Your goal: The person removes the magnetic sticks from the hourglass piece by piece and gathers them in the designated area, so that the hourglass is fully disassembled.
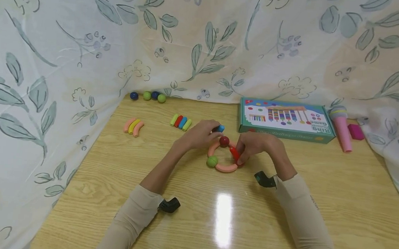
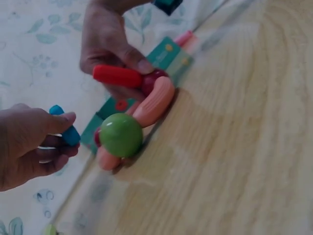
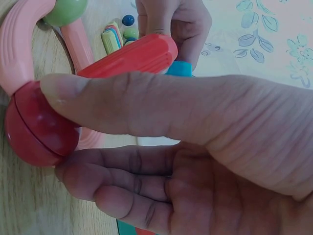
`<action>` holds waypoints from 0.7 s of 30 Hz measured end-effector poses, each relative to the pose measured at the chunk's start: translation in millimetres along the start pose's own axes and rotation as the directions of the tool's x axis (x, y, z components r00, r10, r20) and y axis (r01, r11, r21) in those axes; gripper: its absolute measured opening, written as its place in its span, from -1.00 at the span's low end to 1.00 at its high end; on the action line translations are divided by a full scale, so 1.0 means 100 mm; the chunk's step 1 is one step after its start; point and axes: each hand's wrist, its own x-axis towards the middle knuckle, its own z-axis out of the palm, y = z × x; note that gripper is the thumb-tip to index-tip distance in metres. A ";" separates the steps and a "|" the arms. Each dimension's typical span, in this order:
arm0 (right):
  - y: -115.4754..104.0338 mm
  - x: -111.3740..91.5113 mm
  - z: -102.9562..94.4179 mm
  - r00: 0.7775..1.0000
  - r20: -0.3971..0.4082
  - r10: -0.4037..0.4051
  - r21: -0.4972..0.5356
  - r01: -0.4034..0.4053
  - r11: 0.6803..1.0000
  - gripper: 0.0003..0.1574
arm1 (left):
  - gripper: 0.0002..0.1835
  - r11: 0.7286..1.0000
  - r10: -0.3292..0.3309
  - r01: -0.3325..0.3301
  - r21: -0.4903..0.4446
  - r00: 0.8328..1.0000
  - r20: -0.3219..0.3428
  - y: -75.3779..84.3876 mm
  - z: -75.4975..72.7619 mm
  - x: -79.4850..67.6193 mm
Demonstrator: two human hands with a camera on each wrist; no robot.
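Observation:
A ring of curved salmon-pink rods [image 1: 226, 168] joined by balls lies on the table. A green ball [image 2: 121, 135] and a dark red ball [image 1: 224, 141] are among its joints. At the ring's right side, my right hand [image 1: 258, 143] pinches another dark red ball [image 3: 41, 125] between thumb and fingers. From that ball a straight red stick [image 3: 129, 56] sticks out, angled upward. My left hand [image 1: 201, 134] holds a short blue stick [image 2: 64, 125] between thumb and fingers, just above the ring's far left side.
Several short coloured sticks [image 1: 180, 122] lie left of the ring, with curved rods [image 1: 133, 127] farther left. Blue and green balls [image 1: 147, 96] sit along the back edge. A game box [image 1: 287, 120], a pink toy microphone [image 1: 342, 129] and a magenta block [image 1: 356, 132] stand at back right.

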 end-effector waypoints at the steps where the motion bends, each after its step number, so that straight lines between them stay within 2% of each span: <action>1: 0.00 0.00 0.00 1.000 0.000 0.006 -0.003 -0.006 1.000 -0.93 | -0.79 1.000 -0.014 0.013 -0.022 0.999 -0.032 -0.03 -0.03 0.00; 4: 0.01 0.00 0.00 1.000 -0.003 0.010 -0.009 -0.010 1.000 -0.93 | -0.73 0.995 -0.059 0.047 -0.087 0.987 -0.151 -0.18 -0.15 0.01; 8: 0.01 0.00 0.00 1.000 -0.006 0.020 -0.010 -0.020 1.000 -0.95 | -0.69 0.982 -0.138 0.091 -0.168 0.946 -0.294 -0.48 -0.36 0.00; 11: 0.00 0.00 0.00 1.000 0.002 0.014 -0.011 -0.014 1.000 -0.94 | -0.66 0.970 -0.201 0.135 -0.203 0.914 -0.352 -0.72 -0.50 -0.06; 14: -0.02 0.00 0.00 1.000 0.002 0.011 -0.013 -0.011 1.000 -0.95 | -0.61 0.964 -0.241 0.177 -0.198 0.896 -0.373 -0.89 -0.63 -0.16; 16: -0.02 0.00 -0.01 1.000 -0.001 0.017 -0.013 -0.017 1.000 -0.96 | -0.55 0.964 -0.249 0.195 -0.180 0.898 -0.363 -0.94 -0.70 -0.21; 17: -0.03 0.00 -0.01 1.000 -0.004 0.019 -0.014 -0.019 1.000 -0.96 | -0.52 0.966 -0.246 0.198 -0.167 0.904 -0.350 -0.94 -0.73 -0.24; 21: -0.04 -0.01 -0.02 1.000 -0.003 0.023 -0.008 -0.023 1.000 -0.96 | -0.41 0.969 -0.234 0.207 -0.131 0.942 -0.242 -0.89 -0.79 -0.28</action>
